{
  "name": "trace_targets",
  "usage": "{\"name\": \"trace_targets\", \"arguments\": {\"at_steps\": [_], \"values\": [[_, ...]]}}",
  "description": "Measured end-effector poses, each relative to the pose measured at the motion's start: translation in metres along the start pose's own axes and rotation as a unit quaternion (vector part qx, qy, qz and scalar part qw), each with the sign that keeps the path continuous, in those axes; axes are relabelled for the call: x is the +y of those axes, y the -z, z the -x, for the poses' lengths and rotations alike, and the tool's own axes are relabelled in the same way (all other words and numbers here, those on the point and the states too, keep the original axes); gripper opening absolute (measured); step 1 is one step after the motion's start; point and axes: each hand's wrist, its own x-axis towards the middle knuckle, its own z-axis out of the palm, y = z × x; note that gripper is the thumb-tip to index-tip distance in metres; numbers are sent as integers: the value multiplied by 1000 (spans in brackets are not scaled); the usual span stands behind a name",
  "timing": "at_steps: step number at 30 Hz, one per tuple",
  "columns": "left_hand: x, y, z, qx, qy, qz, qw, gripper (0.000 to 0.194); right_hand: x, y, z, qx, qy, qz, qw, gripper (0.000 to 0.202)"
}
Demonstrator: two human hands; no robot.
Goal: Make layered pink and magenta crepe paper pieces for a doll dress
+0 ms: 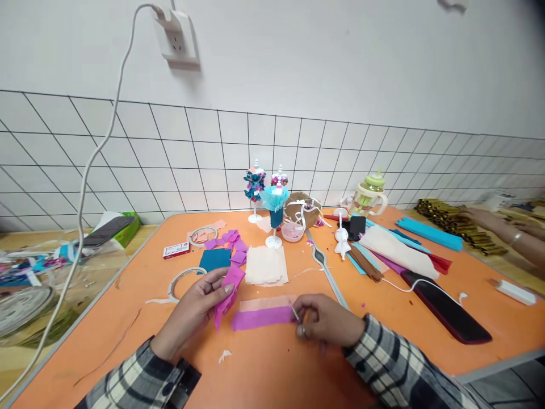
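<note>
My left hand (200, 304) pinches a piece of magenta crepe paper (232, 284) between thumb and fingers, lifted over the orange table. My right hand (327, 321) is closed, with a thin silver metal tool (295, 313) showing at its fingertips; most of it is hidden in the fingers. The tool is at the right end of a purple paper strip (264, 319) lying flat. Behind that strip is a pale peach strip (266, 303). Farther back lie a stack of cream paper squares (267, 266), a teal square (215, 261) and scattered magenta pieces (239, 246).
Two tape rolls (174, 284) and a small red-and-white box (176, 250) lie left. Decorated white stands (273, 241) are at the back. Right are paper rolls (400, 250), a dark phone (447, 307) with a cable, and a bottle (369, 196). Another person's hand (481, 218) works far right.
</note>
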Motion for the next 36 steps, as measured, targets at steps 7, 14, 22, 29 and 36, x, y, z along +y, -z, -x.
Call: {"name": "trace_targets", "arguments": {"at_steps": [7,14,22,29,36], "values": [[-3,-11,8,-35,18,-41,998,57,-41,-15,-29,-243,21,-359,901,37],[-10,-11,7,-55,32,-76,995,59,-42,-11,-29,-241,43,-330,912,40],[-12,-15,7,-80,40,-119,989,53,-29,-14,-35,-211,80,-314,922,39],[-13,-11,12,-192,8,-100,976,93,-33,-16,-30,-240,82,-369,894,47],[-17,-13,11,-170,9,-147,974,41,-34,-17,-25,-270,90,-391,876,46]]}}
